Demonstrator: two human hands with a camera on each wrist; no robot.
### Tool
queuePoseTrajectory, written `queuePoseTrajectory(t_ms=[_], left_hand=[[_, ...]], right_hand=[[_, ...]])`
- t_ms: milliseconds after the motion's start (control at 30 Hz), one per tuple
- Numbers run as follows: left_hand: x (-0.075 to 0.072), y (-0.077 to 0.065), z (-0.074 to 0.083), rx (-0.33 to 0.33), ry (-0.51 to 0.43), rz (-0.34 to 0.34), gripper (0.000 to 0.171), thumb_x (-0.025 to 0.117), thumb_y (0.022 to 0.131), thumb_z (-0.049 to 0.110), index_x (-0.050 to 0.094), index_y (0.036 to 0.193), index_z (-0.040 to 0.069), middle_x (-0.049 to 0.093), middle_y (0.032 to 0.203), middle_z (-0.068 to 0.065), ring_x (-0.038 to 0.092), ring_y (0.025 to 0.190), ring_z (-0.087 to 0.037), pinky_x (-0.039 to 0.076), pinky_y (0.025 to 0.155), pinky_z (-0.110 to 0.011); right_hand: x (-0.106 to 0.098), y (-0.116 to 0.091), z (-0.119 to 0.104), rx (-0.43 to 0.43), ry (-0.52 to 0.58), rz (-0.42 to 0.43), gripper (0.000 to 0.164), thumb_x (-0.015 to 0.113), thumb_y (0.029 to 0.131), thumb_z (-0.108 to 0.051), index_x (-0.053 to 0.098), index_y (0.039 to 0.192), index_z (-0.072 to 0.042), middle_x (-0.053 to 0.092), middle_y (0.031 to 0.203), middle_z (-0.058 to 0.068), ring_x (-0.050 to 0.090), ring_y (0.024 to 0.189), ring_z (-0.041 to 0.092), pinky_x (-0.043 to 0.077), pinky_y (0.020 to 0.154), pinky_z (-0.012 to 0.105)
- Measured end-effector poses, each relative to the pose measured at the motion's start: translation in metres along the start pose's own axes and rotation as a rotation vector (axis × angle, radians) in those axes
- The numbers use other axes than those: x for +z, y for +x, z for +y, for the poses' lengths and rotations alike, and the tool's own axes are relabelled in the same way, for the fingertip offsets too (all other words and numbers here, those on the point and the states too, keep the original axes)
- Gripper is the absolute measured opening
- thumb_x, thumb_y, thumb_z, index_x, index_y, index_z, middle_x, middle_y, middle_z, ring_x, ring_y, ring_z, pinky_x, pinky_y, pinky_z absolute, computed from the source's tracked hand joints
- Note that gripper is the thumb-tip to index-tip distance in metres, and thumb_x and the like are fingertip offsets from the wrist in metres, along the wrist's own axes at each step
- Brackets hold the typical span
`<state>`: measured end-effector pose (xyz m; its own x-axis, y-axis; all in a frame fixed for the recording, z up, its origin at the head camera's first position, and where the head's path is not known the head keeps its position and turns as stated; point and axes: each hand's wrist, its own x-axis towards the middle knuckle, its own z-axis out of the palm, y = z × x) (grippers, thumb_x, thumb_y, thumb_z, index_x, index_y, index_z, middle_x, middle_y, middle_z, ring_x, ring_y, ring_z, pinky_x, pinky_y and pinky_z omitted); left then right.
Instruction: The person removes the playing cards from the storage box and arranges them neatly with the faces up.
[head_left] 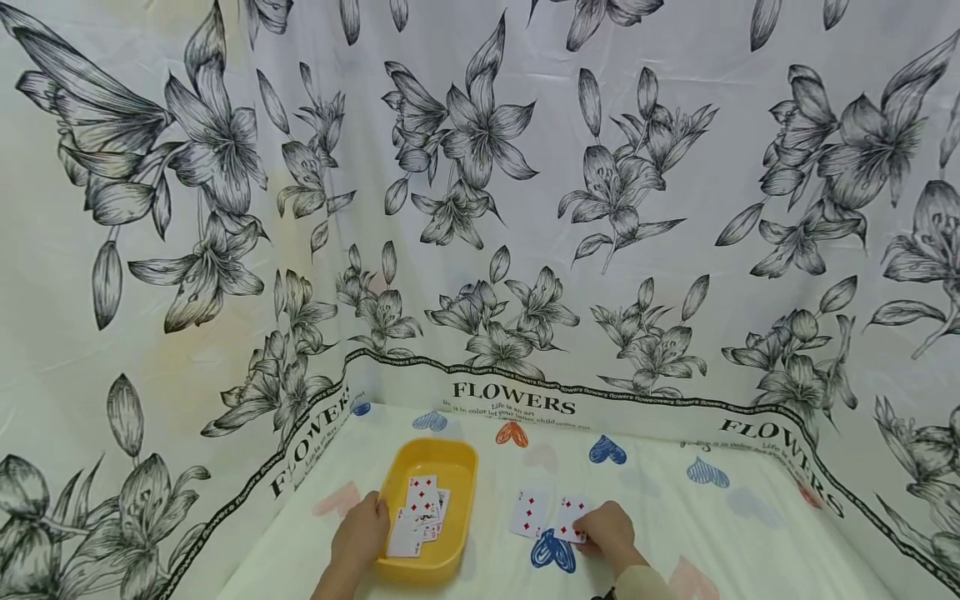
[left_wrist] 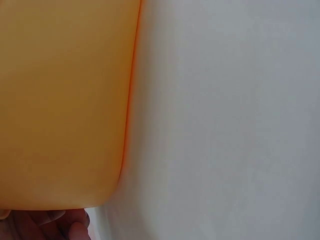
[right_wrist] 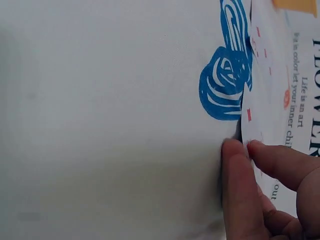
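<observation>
My left hand grips the left side of a yellow plastic tray, with its fingers at the tray's outer wall in the left wrist view. Several playing cards lie overlapping inside, including red diamond cards and a face card. On the cloth to the right, my right hand pinches the right edge of a diamond card between thumb and fingers. That edge shows between the fingertips in the right wrist view. Another diamond card lies face up just left of it.
A white cloth printed with coloured hearts covers the surface. A blue heart print shows below the two loose cards. White curtains with black flower drawings rise at the back and both sides.
</observation>
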<state>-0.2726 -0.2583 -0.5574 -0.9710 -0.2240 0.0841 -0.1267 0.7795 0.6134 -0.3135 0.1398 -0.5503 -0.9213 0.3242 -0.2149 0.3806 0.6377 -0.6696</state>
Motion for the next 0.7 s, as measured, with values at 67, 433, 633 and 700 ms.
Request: queuePoseTrajectory(t_ms=[67, 433, 633, 700], left_hand=[[0.0008, -0.0002, -0.0011, 0.009, 0.005, 0.012, 0.036, 0.046, 0.104, 0.018, 0.061, 0.124, -0.008, 0.07, 0.104, -0.019, 0.066, 0.083, -0.029, 0.054, 0.074, -0.053], [-0.0013, -0.0026, 0.0016, 0.035, 0.015, 0.024, 0.036, 0.048, 0.104, 0.018, 0.06, 0.124, -0.009, 0.069, 0.106, -0.023, 0.069, 0.092, -0.04, 0.054, 0.075, -0.055], [-0.0003, -0.0016, -0.0005, 0.009, 0.001, 0.014, 0.033, 0.047, 0.104, 0.018, 0.061, 0.121, -0.007, 0.067, 0.094, -0.015, 0.06, 0.074, -0.025, 0.052, 0.067, -0.049], [-0.0002, -0.0017, -0.0008, 0.007, -0.002, 0.007, 0.034, 0.047, 0.104, 0.017, 0.061, 0.121, -0.008, 0.067, 0.093, -0.014, 0.058, 0.073, -0.024, 0.052, 0.068, -0.049]], right_hand=[[0.0012, -0.0015, -0.0003, -0.02, -0.043, 0.022, 0.041, 0.083, 0.077, -0.014, 0.055, 0.09, 0.012, 0.056, 0.076, 0.014, 0.057, 0.064, 0.022, 0.043, 0.059, 0.027], [-0.0003, -0.0084, 0.0044, -0.065, -0.079, -0.017, 0.028, 0.079, 0.083, -0.015, 0.058, 0.071, -0.002, 0.06, 0.054, 0.004, 0.056, 0.047, 0.014, 0.039, 0.051, 0.024], [-0.0014, -0.0105, 0.0003, -0.046, -0.068, -0.016, 0.031, 0.08, 0.083, -0.016, 0.057, 0.078, 0.003, 0.06, 0.057, 0.005, 0.057, 0.048, 0.014, 0.041, 0.05, 0.022], [-0.0014, -0.0103, -0.0012, -0.04, -0.046, -0.012, 0.034, 0.08, 0.084, -0.018, 0.057, 0.084, 0.007, 0.06, 0.06, 0.007, 0.057, 0.049, 0.015, 0.042, 0.05, 0.022]])
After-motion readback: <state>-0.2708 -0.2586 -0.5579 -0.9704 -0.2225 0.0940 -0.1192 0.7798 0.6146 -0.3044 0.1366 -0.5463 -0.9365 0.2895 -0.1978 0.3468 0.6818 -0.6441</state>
